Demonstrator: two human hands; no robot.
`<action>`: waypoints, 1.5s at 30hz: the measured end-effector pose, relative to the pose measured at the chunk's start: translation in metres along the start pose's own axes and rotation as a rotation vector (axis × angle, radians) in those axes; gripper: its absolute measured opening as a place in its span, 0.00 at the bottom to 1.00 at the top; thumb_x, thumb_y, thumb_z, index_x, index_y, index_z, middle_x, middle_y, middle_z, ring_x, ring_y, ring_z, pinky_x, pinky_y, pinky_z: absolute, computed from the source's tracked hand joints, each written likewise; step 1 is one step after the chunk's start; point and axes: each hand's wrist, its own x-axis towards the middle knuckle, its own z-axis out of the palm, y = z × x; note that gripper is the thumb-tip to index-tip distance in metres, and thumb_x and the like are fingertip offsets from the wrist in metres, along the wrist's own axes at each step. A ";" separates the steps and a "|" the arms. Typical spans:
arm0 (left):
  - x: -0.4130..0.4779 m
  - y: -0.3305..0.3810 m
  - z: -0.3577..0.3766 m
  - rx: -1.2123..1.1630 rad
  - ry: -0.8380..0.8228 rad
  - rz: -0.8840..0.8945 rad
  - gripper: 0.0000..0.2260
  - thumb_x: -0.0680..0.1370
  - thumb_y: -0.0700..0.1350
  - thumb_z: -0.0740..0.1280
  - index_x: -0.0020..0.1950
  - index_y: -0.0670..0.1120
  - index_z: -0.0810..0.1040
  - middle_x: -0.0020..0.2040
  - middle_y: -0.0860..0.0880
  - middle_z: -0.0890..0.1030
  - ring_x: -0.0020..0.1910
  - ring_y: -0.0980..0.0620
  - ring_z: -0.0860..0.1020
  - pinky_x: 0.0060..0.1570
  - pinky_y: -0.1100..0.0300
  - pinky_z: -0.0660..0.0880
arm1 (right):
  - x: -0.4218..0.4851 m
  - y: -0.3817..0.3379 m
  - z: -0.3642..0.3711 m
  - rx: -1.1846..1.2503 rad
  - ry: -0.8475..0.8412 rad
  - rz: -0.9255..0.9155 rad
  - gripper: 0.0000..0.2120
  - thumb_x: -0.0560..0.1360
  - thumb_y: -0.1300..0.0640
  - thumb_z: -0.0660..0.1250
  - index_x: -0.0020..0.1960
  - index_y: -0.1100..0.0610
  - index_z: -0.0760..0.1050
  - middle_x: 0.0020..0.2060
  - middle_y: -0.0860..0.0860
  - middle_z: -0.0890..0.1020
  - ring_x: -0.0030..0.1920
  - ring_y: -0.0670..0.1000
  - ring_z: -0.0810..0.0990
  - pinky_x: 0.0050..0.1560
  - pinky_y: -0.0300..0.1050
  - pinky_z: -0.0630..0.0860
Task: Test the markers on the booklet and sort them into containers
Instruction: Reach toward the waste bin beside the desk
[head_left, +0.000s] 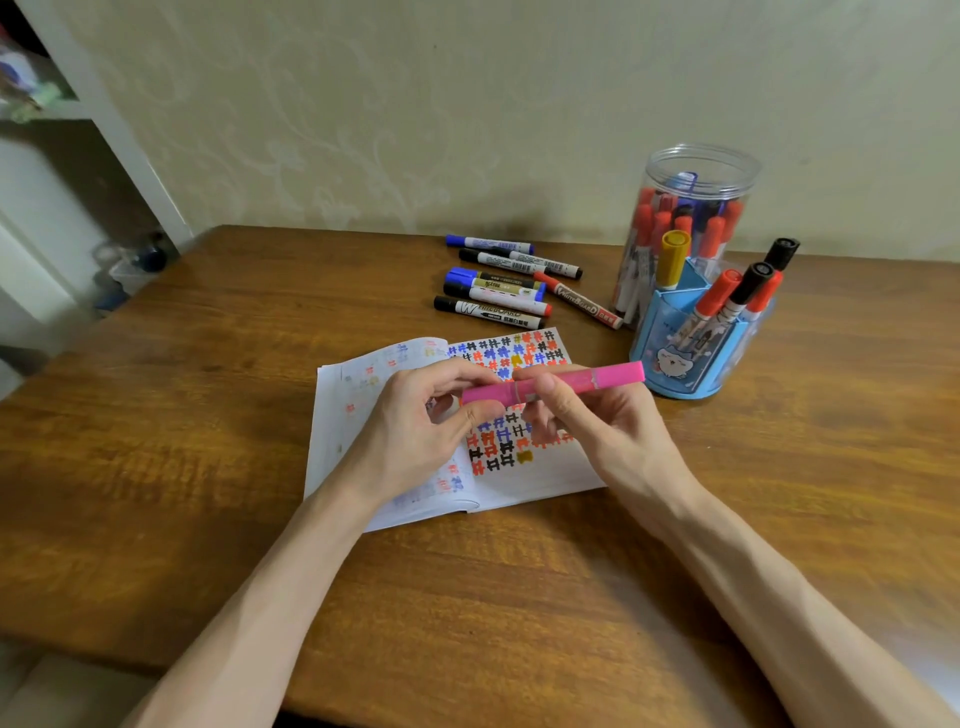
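A pink marker (602, 378) lies level in the air above the open booklet (524, 478). My left hand (415, 431) pinches its left end, and my right hand (587, 415) grips its middle. The booklet's right page is covered with coloured hash marks in black, blue, red and yellow. Several capped markers (498, 283) lie loose on the table behind the booklet. A blue pen holder (680, 358) at the right holds red, black and yellow markers. Behind it stands a clear round jar (696, 171) with several red and blue markers inside.
The wooden table (156, 441) runs up to a pale wall at the back. A white shelf unit (104, 119) stands at the far left, with small clutter on the floor beside it.
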 end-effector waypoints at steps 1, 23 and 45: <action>0.000 0.000 0.000 -0.005 0.000 -0.001 0.11 0.75 0.52 0.72 0.56 0.58 0.81 0.51 0.61 0.85 0.55 0.61 0.82 0.54 0.57 0.82 | -0.001 0.000 0.001 0.012 -0.001 -0.001 0.12 0.84 0.54 0.66 0.57 0.59 0.86 0.38 0.64 0.83 0.38 0.54 0.82 0.44 0.49 0.81; -0.061 0.003 -0.072 -0.143 0.355 -0.048 0.13 0.76 0.43 0.74 0.59 0.43 0.81 0.53 0.53 0.86 0.57 0.53 0.83 0.50 0.64 0.81 | 0.018 -0.018 0.035 -0.422 -0.197 -0.055 0.26 0.74 0.47 0.78 0.70 0.43 0.76 0.67 0.39 0.80 0.62 0.40 0.81 0.60 0.44 0.82; -0.322 -0.008 -0.206 -0.094 0.934 -0.264 0.12 0.78 0.38 0.72 0.61 0.47 0.79 0.56 0.46 0.86 0.59 0.47 0.84 0.60 0.57 0.79 | 0.013 -0.021 0.281 -0.461 -0.743 -0.398 0.17 0.79 0.47 0.73 0.68 0.44 0.78 0.61 0.42 0.81 0.62 0.40 0.80 0.61 0.37 0.77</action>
